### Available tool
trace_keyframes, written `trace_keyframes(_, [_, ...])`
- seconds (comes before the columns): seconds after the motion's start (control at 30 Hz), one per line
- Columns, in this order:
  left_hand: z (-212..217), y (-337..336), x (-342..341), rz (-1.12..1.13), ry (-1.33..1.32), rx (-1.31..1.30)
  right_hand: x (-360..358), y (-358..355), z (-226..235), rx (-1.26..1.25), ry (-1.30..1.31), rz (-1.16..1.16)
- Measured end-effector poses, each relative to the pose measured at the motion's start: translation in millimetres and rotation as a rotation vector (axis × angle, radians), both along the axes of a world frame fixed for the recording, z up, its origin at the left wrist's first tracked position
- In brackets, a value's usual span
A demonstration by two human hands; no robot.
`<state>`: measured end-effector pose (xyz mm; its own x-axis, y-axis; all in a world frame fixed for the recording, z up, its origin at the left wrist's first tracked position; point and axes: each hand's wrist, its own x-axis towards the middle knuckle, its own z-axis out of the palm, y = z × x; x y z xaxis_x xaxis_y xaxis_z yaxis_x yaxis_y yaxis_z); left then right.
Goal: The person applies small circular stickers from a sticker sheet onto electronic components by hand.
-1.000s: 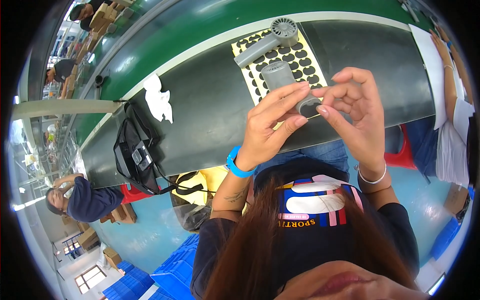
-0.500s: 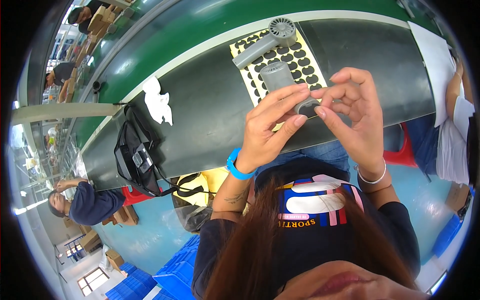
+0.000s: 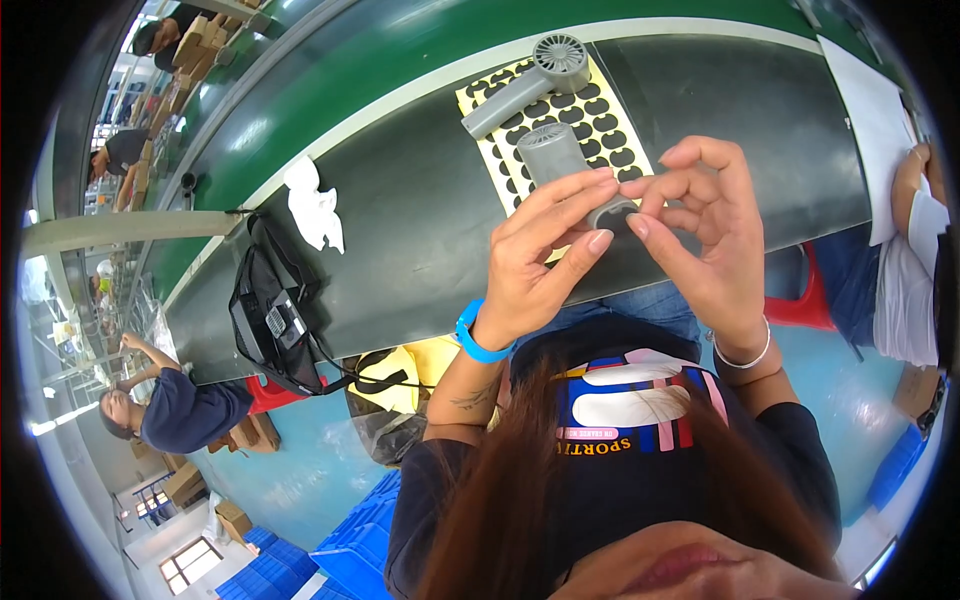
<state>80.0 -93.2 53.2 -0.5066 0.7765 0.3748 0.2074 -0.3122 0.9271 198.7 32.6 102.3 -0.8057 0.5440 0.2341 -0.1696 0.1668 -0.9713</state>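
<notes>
My left hand (image 3: 548,238) wraps round the handle of a grey handheld fan (image 3: 553,153), its round grilled head pointing away from me. At the handle's near end a dark patch (image 3: 615,217) shows, apparently a black sticker. My right hand (image 3: 708,225) grips that end, with the thumb tip at the patch's edge and the index finger on the far side; its other fingers are curled in the air. Beyond lies a second grey handheld fan (image 3: 530,88), resting on yellow sheets (image 3: 622,125) of black rounded stickers. My hands hide most of the held handle.
The dark work table (image 3: 400,225) carries a crumpled white cloth (image 3: 314,205) and a black bag (image 3: 275,315) at left. A white board (image 3: 865,130) stands at the right end, near another person's arm (image 3: 908,190). One more person (image 3: 190,405) sits at the far left. Blue crates (image 3: 355,535) stand behind me.
My hands and the held fan stay almost still, with the right thumb tip shifting very slightly. The seated person at the left has raised an arm away from the head.
</notes>
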Motion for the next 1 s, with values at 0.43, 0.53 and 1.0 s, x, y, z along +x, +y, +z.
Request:
trace_keyframes(0.43, [-0.7, 1.0, 2.0, 0.016, 0.007, 0.004, 5.0, -1.1, 2.2, 0.162, -0.077, -0.035])
trace_keyframes(0.53, [2.7, 1.7, 2.1, 0.013, 0.065, 0.001, 7.4, -1.1, 2.5, 0.357, -0.093, -0.101])
trace_keyframes(1.0, [5.7, 1.5, 6.3, -0.004, 0.056, -0.018, 11.1, -1.8, 11.8, 0.566, -0.160, -0.155])
